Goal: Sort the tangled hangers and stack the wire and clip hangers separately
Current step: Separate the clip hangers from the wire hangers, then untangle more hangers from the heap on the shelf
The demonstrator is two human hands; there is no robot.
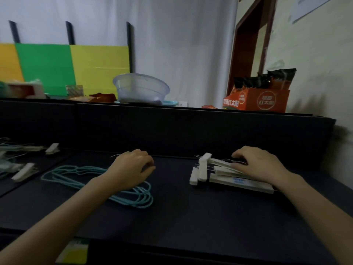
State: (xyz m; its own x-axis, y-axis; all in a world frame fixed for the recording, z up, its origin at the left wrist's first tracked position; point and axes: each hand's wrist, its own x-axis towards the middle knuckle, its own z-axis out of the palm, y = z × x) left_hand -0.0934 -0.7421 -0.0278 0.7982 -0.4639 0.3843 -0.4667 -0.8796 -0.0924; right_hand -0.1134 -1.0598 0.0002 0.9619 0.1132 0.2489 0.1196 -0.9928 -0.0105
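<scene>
A matte, dark table (191, 217) fills the lower half of the view, backed by a raised dark panel (172, 131) of the same flat finish that forms a shelf along the far edge. Behind it hangs a pale, softly folded curtain (181, 44), with smooth orange, green and yellow boards (66, 67) leaning at the left. On the shelf at the right sits an orange printed carton (267, 101) with crinkled black packets poking out of the top; nearer the middle, a round translucent plastic basin (141, 88) stands tilted. On the table, left of centre, the wire hangers (133, 199) lie flat in a loose stack: thin, teal-coated, with rounded shoulders, their outlines nearly overlapping. The left forearm crosses over them and hides their middle. Well apart to the right lie the clip hangers (238, 183), chunky white plastic bars piled one on another, with blocky clips at their left ends and thin metal rods between. At the far left edge a blurred tangle (21, 169) of teal wire and white clips is spread on the table. The right hand (261, 163) rests palm-down on top of the clip hangers, fingers spread across the bars. The left hand (131, 165) is above the wire hangers with its fingers curled downward; whether it grasps anything cannot be told.
</scene>
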